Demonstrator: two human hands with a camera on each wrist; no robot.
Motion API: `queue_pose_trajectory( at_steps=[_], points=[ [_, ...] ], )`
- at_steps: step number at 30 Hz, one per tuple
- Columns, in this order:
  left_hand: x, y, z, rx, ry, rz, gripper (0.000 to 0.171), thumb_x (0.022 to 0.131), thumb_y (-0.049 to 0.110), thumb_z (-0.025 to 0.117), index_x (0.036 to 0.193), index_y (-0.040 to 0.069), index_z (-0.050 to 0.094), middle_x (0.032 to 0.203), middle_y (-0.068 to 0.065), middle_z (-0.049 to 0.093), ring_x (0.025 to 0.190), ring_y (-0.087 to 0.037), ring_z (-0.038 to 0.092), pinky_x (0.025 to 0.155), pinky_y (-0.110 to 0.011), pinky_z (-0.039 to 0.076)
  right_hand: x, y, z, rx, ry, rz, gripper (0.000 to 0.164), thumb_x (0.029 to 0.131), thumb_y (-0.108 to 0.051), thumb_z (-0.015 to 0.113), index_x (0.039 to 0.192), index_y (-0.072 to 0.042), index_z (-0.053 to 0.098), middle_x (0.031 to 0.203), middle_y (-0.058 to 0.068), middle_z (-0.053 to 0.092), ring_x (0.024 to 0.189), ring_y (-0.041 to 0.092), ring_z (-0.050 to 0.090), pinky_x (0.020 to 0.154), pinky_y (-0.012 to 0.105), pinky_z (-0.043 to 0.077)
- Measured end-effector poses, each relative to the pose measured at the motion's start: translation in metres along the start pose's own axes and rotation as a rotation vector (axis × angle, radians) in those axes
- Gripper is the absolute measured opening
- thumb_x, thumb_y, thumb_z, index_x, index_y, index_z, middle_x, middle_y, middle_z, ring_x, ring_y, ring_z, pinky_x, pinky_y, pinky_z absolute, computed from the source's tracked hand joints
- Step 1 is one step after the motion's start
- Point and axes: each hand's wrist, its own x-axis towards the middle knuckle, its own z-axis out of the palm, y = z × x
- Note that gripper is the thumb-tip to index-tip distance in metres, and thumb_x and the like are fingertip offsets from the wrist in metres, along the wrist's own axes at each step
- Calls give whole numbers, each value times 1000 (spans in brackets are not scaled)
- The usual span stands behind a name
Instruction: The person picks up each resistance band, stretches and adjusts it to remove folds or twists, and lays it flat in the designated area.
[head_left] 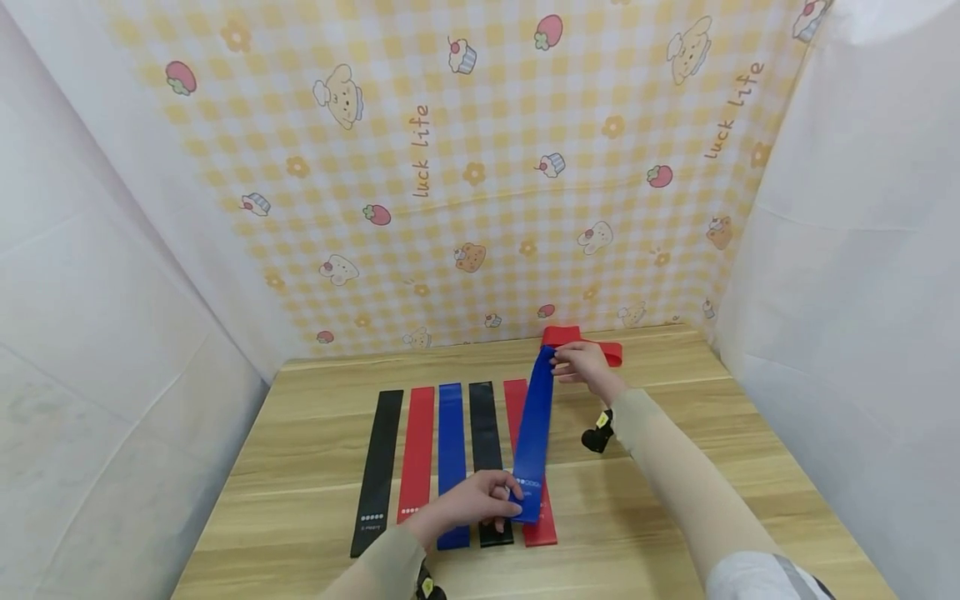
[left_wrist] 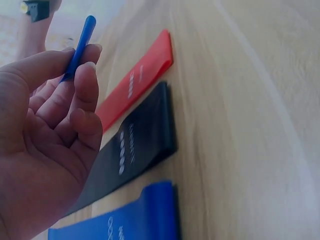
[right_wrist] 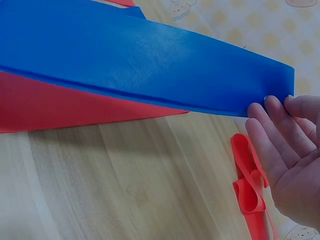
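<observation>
A blue resistance band is stretched out flat between both hands, held above a red band that lies on the table. My left hand pinches its near end, where white print shows; in the left wrist view the band appears edge-on between thumb and fingers. At the far end, my right hand pinches the corner between thumb and fingers. The right wrist view shows the blue band spanning above the red band.
Left of the hands, a black band, a red band, a blue band and another black band lie side by side on the wooden table. A crumpled red band rests by the patterned back curtain.
</observation>
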Motion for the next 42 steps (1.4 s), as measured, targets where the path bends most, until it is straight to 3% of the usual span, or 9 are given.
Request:
queue_pose_trajectory(
  at_steps=[9, 17, 34, 42],
  points=[
    [10, 0, 20, -53, -15, 63, 10, 94, 8, 62, 104, 5, 61, 59, -1, 51, 56, -16, 59, 49, -22, 40, 2, 1, 1, -37, 16, 3, 33, 100, -12, 53, 127, 8, 55, 119, 32, 60, 93, 33, 69, 82, 46, 53],
    [20, 3, 35, -83, 14, 10, 11, 94, 10, 63, 105, 8, 63, 59, -1, 53, 52, -14, 57, 52, -22, 42, 3, 2, -1, -60, 23, 11, 33, 101, -13, 52, 125, 9, 54, 121, 32, 59, 102, 40, 64, 87, 49, 50],
    [41, 9, 66, -105, 50, -31, 9, 91, 8, 66, 100, 9, 63, 60, -3, 58, 50, -11, 56, 51, -21, 45, 8, 6, -2, -144, 24, -9, 29, 99, -9, 54, 121, 9, 59, 107, 26, 66, 98, 40, 66, 84, 50, 52],
    [50, 3, 73, -77, 57, -31, 9, 91, 9, 67, 98, 11, 63, 59, -2, 59, 47, -10, 54, 44, -19, 36, 10, 13, -1, -163, 44, 0, 27, 99, -9, 55, 119, 8, 60, 106, 26, 67, 97, 39, 66, 84, 50, 53]
  ],
)
